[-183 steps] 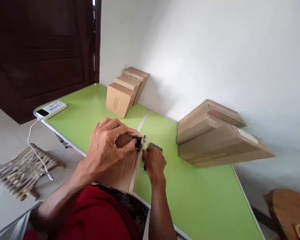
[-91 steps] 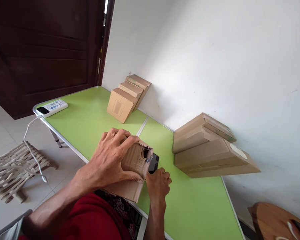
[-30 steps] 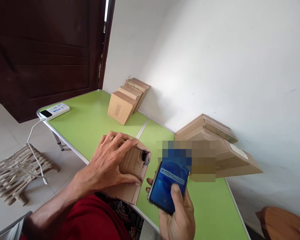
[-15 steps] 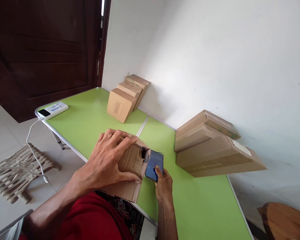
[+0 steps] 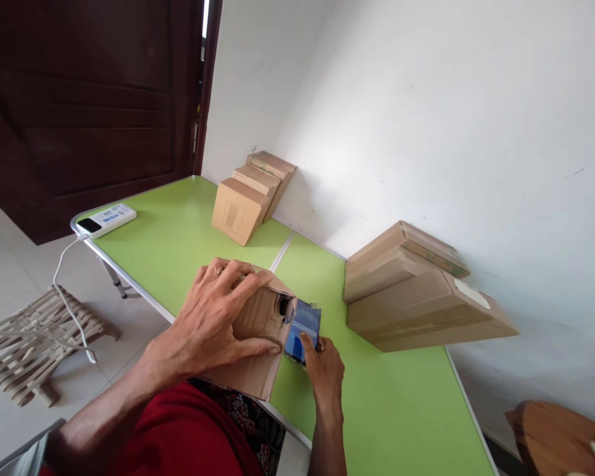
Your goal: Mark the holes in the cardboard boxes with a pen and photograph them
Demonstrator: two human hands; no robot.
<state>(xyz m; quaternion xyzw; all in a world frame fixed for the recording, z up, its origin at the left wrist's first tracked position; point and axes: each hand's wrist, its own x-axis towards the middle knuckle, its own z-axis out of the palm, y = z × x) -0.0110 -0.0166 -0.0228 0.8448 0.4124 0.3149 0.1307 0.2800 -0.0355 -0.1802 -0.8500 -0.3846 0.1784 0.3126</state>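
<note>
head view: right hand [image 5: 326, 370] (partly curled) holds a phone [image 5: 305, 319].

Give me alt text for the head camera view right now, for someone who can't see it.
A person's left hand grips a worn cardboard box with a ragged dark hole, while the right hand holds a lit phone beside it at a green table. Other cardboard boxes stand near a white wall.

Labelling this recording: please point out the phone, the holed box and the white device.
Phone [image 5: 305, 318], head view: upper screen.
Holed box [image 5: 259, 324], head view: its cardboard wall.
White device [image 5: 108, 218], head view: printed top face.
</note>
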